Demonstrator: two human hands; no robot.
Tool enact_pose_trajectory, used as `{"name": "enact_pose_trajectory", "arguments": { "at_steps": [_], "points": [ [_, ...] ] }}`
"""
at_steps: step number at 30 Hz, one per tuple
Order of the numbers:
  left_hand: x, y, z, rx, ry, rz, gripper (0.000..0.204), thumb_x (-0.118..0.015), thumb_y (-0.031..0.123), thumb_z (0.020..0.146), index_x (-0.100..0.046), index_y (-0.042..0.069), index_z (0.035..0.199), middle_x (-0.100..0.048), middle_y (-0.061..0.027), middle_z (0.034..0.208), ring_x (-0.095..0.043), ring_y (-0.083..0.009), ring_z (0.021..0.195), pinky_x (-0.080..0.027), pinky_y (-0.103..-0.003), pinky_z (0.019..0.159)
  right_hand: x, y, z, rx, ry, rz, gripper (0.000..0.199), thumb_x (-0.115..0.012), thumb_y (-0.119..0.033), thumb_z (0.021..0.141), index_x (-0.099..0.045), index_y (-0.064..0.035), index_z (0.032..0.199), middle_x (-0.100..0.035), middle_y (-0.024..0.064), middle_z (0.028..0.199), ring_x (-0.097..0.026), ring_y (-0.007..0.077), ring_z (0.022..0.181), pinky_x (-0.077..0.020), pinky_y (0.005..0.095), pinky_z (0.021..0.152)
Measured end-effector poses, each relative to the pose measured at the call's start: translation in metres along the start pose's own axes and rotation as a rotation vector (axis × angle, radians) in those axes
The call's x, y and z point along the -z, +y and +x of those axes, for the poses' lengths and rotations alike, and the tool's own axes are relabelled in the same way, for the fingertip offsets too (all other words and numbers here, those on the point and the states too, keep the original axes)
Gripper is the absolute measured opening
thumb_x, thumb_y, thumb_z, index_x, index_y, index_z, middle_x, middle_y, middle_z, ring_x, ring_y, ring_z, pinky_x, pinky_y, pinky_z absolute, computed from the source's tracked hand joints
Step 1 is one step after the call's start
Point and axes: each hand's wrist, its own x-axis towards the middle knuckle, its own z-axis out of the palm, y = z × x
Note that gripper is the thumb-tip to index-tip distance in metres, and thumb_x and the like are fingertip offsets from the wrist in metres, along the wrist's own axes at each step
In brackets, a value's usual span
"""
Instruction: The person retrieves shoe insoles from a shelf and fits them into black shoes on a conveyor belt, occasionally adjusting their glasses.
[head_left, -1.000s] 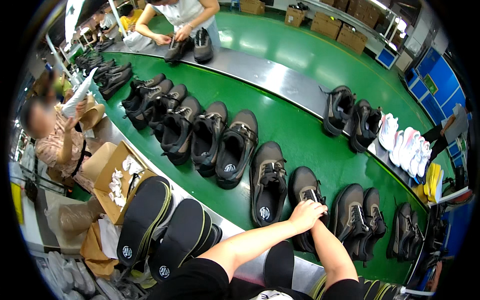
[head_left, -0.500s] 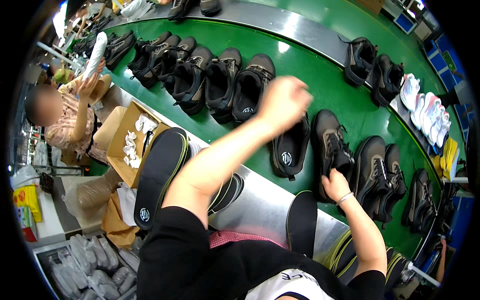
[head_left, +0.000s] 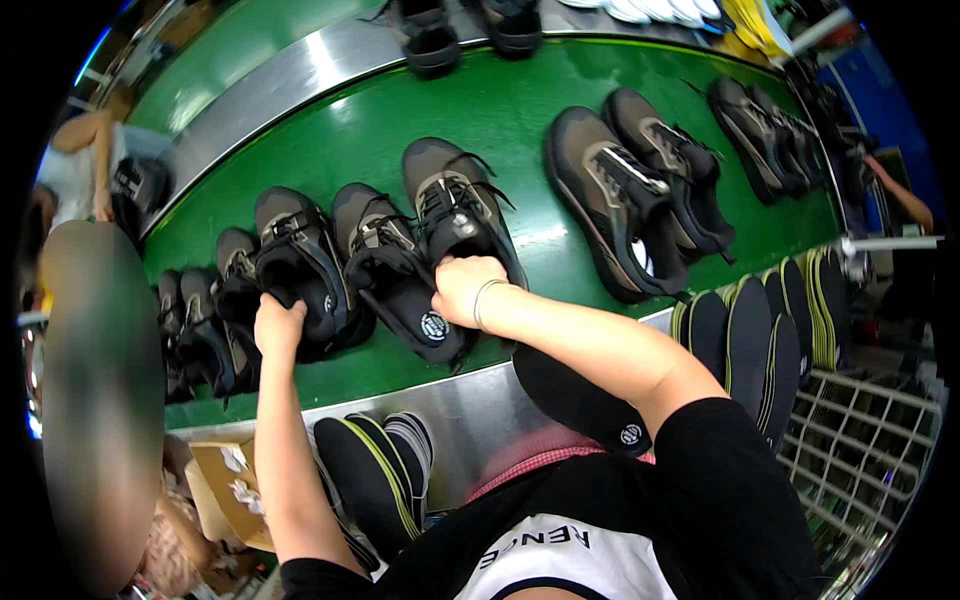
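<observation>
My right hand [head_left: 468, 292] is closed on the heel collar of a brown-and-black lace-up shoe [head_left: 450, 195], toe pointing away from me. Left of it stands its neighbour, a similar shoe [head_left: 365, 215] with a black insole [head_left: 420, 318] showing inside its opening. Further left, my left hand [head_left: 278, 325] grips the rear edge of another brown-and-black shoe [head_left: 290, 220]; the fingertips are partly hidden. A loose black insole [head_left: 580, 400] with a round pale mark lies at the near metal edge, under my right forearm.
Stacked insoles with yellow-green edges stand at left [head_left: 375, 480] and right [head_left: 745, 330]. More shoes [head_left: 610, 200] line the green belt [head_left: 540, 100]. A cardboard box [head_left: 232, 490] sits at lower left, a wire rack [head_left: 860, 450] at lower right. Another person's arm [head_left: 905, 195] shows far right.
The view has swung to the right. My left hand has come down from above the shoes to a shoe's rear edge. My right hand remains at a shoe's heel.
</observation>
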Motion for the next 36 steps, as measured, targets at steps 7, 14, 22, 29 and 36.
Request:
{"name": "enact_pose_trajectory", "arguments": {
  "at_steps": [7, 14, 22, 29, 36],
  "points": [
    [-0.013, 0.104, -0.022, -0.118, 0.015, -0.070, 0.045, -0.061, 0.035, 0.068, -0.051, -0.007, 0.082, -0.059, -0.0254, 0.082, -0.058, -0.0381, 0.080, -0.045, -0.042, 0.073, 0.036, 0.094, -0.013, -0.183, 0.205, -0.089, 0.030, -0.052, -0.016, 0.073, -0.050, 0.0031, 0.096, -0.061, 0.0189, 0.088, -0.061, 0.0300, 0.083, -0.0480, 0.0379, 0.071],
    [-0.034, 0.206, -0.031, -0.223, -0.019, -0.148, 0.052, -0.059, 0.043, 0.071, -0.052, -0.007, 0.085, -0.059, -0.0247, 0.081, -0.058, -0.0384, 0.080, -0.045, -0.042, 0.073, 0.084, 0.158, -0.015, -0.372, 0.302, -0.118, 0.033, -0.053, -0.021, 0.071, -0.058, 0.0010, 0.096, -0.060, 0.0174, 0.098, -0.059, 0.0277, 0.090, -0.0462, 0.0347, 0.077],
    [-0.026, 0.216, -0.048, -0.448, 0.104, -0.196, 0.047, -0.057, 0.041, 0.074, -0.054, 0.002, 0.099, -0.059, -0.0187, 0.092, -0.055, -0.0344, 0.089, -0.042, -0.042, 0.078, 0.075, 0.180, -0.074, -0.087, 0.798, -0.466, 0.042, -0.050, -0.045, 0.078, -0.057, -0.0064, 0.093, -0.060, 0.0129, 0.091, -0.056, 0.0277, 0.089, -0.0458, 0.0369, 0.070],
    [-0.022, 0.191, -0.184, -0.413, -0.128, -1.089, 0.028, -0.058, 0.017, 0.080, -0.053, 0.000, 0.102, -0.056, -0.0081, 0.097, -0.052, -0.0149, 0.088, -0.041, -0.026, 0.078, -0.079, 0.126, -0.209, -0.006, 0.316, 0.118, 0.057, -0.060, -0.037, 0.070, -0.044, -0.0045, 0.114, -0.045, 0.0244, 0.110, -0.042, 0.0380, 0.105, -0.0384, 0.0449, 0.084],
    [0.101, 0.186, -0.294, -0.900, -0.324, -1.469, 0.033, -0.044, 0.016, 0.085, -0.047, -0.002, 0.111, -0.054, -0.0150, 0.104, -0.053, -0.0236, 0.094, -0.041, -0.040, 0.083, -0.158, 0.128, -0.265, -0.264, 0.330, -0.048, 0.076, -0.066, -0.038, 0.065, -0.032, -0.0114, 0.128, -0.030, 0.0216, 0.127, -0.037, 0.0308, 0.112, -0.0369, 0.0445, 0.084]
  ]
}}
